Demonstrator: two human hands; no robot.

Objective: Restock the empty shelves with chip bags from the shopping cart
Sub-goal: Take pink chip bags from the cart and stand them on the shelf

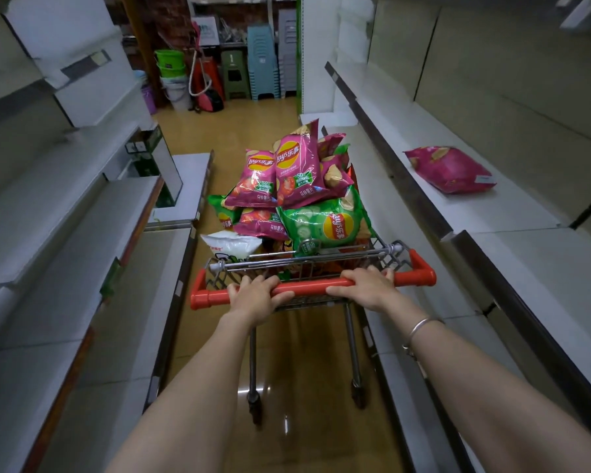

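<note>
A wire shopping cart (394, 255) with a red handle (309, 288) stands in the aisle in front of me. It is heaped with several chip bags: pink ones (296, 169) on top, a green one (325, 223) at the near right, a white one (231, 245) at the near left. My left hand (256, 295) and my right hand (365, 285) both grip the red handle. One pink chip bag (451, 169) lies flat on the white shelf (485, 216) to the right, alone there.
White shelves (48, 213) line both sides of the narrow aisle with its glossy yellow floor. A small green display box (157, 162) sits on the left shelf. Stacked plastic stools (263, 63), buckets (171, 66) and a red bag stand at the far end.
</note>
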